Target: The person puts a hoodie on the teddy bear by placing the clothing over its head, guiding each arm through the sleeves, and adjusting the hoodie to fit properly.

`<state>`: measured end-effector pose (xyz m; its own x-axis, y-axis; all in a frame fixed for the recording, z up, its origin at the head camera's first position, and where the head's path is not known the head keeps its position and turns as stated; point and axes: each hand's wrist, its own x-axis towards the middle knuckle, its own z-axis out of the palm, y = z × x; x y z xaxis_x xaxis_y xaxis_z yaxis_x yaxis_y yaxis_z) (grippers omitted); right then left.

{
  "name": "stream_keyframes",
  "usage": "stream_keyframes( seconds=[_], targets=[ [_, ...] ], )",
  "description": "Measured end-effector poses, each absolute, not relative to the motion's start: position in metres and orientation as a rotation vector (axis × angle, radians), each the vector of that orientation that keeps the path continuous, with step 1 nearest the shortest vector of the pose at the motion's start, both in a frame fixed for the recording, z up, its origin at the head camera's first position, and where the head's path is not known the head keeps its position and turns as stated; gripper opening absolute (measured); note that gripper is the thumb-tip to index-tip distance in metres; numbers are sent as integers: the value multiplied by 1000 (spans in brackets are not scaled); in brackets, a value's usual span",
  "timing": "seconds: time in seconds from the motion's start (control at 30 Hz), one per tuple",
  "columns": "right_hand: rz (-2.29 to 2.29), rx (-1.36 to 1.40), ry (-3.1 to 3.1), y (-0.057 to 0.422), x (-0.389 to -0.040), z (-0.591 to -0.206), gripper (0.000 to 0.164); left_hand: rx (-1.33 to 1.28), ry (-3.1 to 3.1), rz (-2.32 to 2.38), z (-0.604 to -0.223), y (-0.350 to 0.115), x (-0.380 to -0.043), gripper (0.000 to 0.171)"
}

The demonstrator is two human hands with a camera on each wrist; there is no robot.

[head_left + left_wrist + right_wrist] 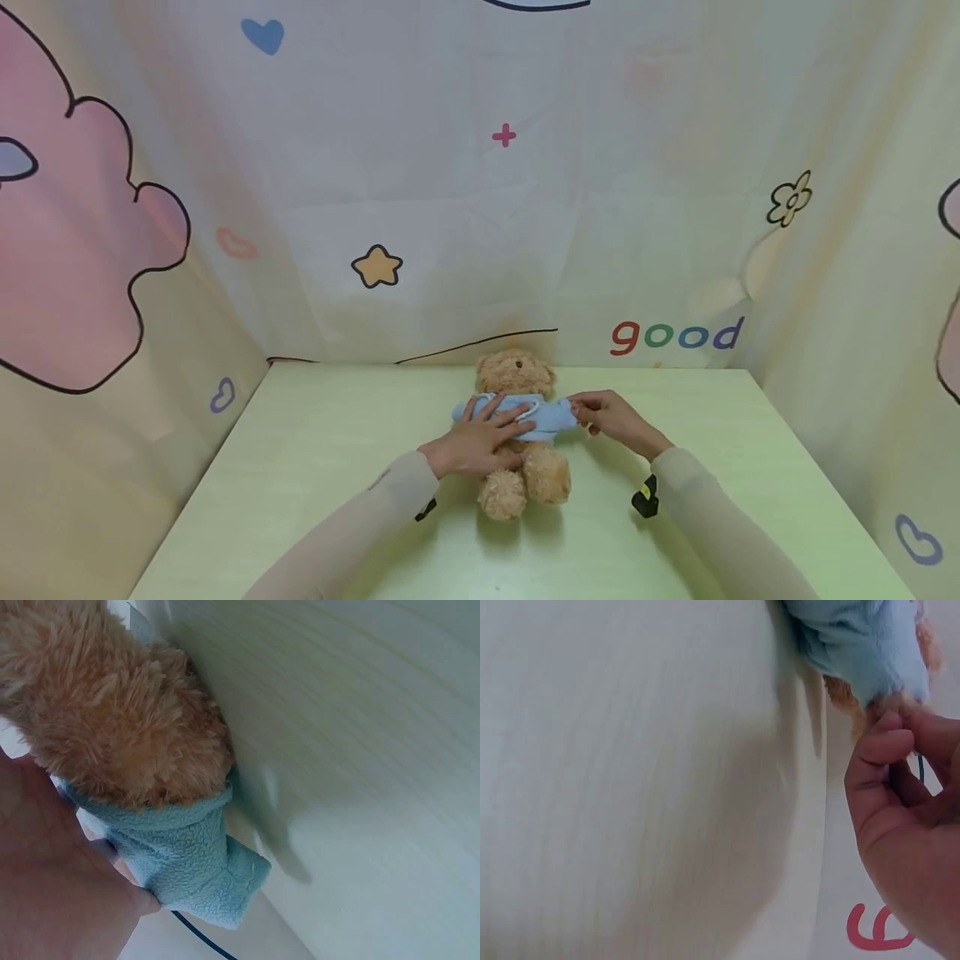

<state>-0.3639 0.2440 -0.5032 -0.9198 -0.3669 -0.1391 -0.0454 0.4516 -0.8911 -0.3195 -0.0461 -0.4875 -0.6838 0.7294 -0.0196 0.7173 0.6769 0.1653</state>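
A brown teddy bear [517, 372] lies on its back on the table, head toward the back wall and feet toward me. It wears a light blue fleece hoodie [555, 415] with a white drawstring. My left hand [476, 442] rests on the bear's front with fingers spread over the hoodie. In the left wrist view, the brown fur [127, 712] meets the hoodie hem beside that hand. With thumb and fingers, my right hand [611, 417] pinches the end of the sleeve on the right side. The right wrist view shows brown fur at the cuff [889, 701] by the fingertips.
The pale green table [337, 433] extends to both sides of the bear. A printed curtain [435, 167] stands behind it and along the sides, with a star, hearts and the word "good". Black wrist devices [645, 497] hang beneath the sleeves.
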Motion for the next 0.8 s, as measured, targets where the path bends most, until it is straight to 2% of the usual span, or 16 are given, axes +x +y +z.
stream_keyframes(
  seconds=[0.3,0.47,0.6,0.73,0.8],
  targets=[
    [-1417,-266,2492,242,-371,-503,28,1250,2768,185,-484,-44,-318,61],
    [-1229,-327,2972,233,-359,-495,25,1242,2784,194,-488,-46,-318,62],
    [-1190,-530,3242,215,-340,-476,25,1211,2786,231,-489,-47,-319,61],
    [-1077,-889,3185,194,-319,-463,27,1198,2786,414,-483,-48,-321,61],
    [-977,-962,3127,189,-312,-464,29,1200,2777,556,-482,-48,-323,62]
  ],
)
